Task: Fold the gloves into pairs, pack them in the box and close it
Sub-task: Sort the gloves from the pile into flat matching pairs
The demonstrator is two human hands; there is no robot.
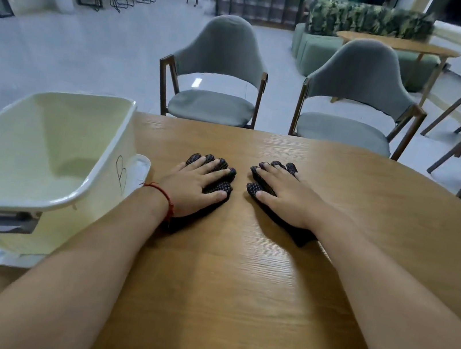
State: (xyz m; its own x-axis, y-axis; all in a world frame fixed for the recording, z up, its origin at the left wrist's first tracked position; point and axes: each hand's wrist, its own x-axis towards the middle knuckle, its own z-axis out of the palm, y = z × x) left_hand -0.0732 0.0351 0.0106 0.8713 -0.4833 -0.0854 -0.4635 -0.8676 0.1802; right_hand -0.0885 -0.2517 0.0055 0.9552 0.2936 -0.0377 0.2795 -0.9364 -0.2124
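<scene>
We rest our left hand (pixel 200 183) flat, fingers straight and spread, on one dark dotted knit glove (pixel 220 187), and our right hand (pixel 286 196) likewise on the matching second glove (pixel 301 235); neither hand grasps anything. Both gloves lie midway across the brown wooden table (pixel 236 281), apart, long axes roughly parallel, fingertips toward the far edge. Pairing likely means laying one over the other across that gap. The open cream plastic box (pixel 108 194) stands at the table's left edge, nearer our left hand.

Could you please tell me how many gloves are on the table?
2 gloves: the left glove lies under the left hand, beside the box; the right glove under the right hand. Others may be hidden beneath.
</scene>
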